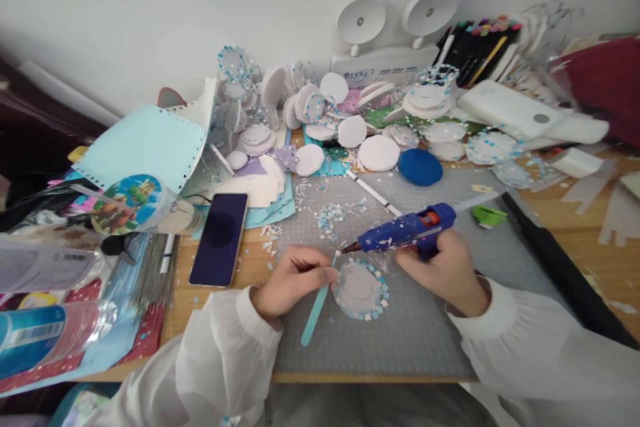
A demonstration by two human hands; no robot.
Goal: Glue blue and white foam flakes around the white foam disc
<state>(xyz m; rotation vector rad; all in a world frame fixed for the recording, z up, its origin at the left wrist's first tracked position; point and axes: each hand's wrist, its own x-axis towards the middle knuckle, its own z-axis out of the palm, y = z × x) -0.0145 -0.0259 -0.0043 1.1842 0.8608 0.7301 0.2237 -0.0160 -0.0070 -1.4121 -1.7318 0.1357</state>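
My left hand (300, 280) is closed on teal tweezers (315, 317), whose upper tips are close to the nozzle of a blue glue gun (400, 233). A tiny pale piece shows at those tips. My right hand (443, 273) is wrapped round the glue gun's handle, with the nozzle pointing left. Just below the nozzle a round grey-white disc (357, 288) lies on the grey cutting mat (420, 347), its rim edged with small blue and white pieces. My left fingertips are beside the disc's left edge.
Loose blue and white bits (330, 213) are scattered behind my hands. A phone (219, 240) and a plastic cup (150, 205) are at the left. Many white discs (379, 153), a blue disc (421, 167) and a white-and-black pen (373, 192) lie behind; a green clip (489, 216) is at the right.
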